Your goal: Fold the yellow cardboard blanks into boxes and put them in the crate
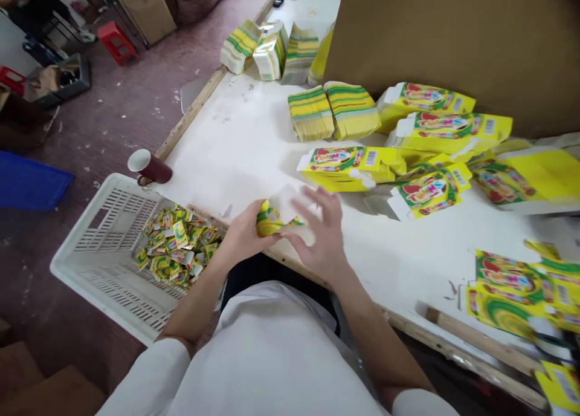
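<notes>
Near the table's front edge, my left hand (pixel 247 231) is closed around a small yellow and green printed carton (pixel 268 221). A blurred white part of it, perhaps a flap, sticks up between my hands. My right hand (pixel 319 231) is just to the right, fingers spread and smeared by motion, with the thumb close to the carton's lower edge. Beyond my right hand lie flat-folded yellow cartons in stacks, the nearest a yellow carton stack (pixel 344 162) with a printed fruit design.
A white plastic crate (pixel 97 247) holding many small yellow cartons stands at the left. A maroon mug (pixel 154 165) is on the table corner (pixel 203 141). Banded carton stacks (pixel 310 110) sit farther back, beside a large brown cardboard sheet (pixel 444 41). A red stool (pixel 116 41) is on the floor.
</notes>
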`<state>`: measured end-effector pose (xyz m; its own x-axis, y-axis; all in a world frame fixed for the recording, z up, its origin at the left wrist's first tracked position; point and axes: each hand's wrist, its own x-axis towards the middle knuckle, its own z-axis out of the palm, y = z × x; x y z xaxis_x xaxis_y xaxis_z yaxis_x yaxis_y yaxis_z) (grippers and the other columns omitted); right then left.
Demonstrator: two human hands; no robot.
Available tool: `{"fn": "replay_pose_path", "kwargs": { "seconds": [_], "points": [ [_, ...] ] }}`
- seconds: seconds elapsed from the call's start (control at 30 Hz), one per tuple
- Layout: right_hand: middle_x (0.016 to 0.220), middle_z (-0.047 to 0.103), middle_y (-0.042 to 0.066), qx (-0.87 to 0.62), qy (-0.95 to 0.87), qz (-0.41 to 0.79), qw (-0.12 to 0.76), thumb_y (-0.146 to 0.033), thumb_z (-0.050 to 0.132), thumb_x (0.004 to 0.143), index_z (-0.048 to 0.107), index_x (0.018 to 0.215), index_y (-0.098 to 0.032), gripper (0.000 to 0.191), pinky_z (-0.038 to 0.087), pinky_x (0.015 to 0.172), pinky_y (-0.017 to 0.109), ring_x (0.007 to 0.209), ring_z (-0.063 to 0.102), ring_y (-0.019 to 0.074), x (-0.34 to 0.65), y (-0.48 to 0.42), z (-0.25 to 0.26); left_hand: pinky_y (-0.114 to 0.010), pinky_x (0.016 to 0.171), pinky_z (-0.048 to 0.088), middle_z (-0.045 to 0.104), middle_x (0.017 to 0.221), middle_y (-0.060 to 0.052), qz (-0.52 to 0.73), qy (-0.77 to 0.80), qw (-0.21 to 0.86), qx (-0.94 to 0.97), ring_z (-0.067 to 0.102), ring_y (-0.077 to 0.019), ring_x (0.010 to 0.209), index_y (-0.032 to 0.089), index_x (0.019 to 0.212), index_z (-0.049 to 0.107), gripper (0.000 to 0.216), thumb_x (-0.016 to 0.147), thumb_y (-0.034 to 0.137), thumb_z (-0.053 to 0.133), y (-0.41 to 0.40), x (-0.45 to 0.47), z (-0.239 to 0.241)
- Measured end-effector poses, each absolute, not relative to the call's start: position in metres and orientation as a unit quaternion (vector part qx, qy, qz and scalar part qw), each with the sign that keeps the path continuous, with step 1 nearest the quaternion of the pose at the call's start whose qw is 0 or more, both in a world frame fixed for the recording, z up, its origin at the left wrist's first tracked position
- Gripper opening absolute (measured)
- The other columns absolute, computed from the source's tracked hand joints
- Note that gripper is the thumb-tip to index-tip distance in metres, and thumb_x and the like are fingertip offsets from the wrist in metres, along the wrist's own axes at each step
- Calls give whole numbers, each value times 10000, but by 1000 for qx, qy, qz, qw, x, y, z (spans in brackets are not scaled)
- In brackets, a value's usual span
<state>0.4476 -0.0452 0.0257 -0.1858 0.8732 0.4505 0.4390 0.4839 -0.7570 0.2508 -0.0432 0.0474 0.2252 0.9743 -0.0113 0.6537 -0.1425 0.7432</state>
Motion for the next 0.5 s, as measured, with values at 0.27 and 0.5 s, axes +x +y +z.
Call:
{"fn": "replay_pose_path", "kwargs": {
  "seconds": [0.27,0.5],
  "points": [
    [1357,655,84,-355,-411,718,435,-612,630,865,606,1317,-266,570,524,1071,470,1239,630,258,424,-45,7,-414,982,527,563,1386,-121,292,486,277,776,587,-301,1263,268,1426,370,763,759,221,739,-58,274,29],
    [1292,692,97,-341,-371,763,405,-681,741,728,656,1230,-252,665,569,998,457,1140,681,272,426,-32,3,-370,788,550,605,1196,-108,314,520,223,762,662,-256,996,258,1289,399,606,768,231,707,-60,272,16]
  ]
}}
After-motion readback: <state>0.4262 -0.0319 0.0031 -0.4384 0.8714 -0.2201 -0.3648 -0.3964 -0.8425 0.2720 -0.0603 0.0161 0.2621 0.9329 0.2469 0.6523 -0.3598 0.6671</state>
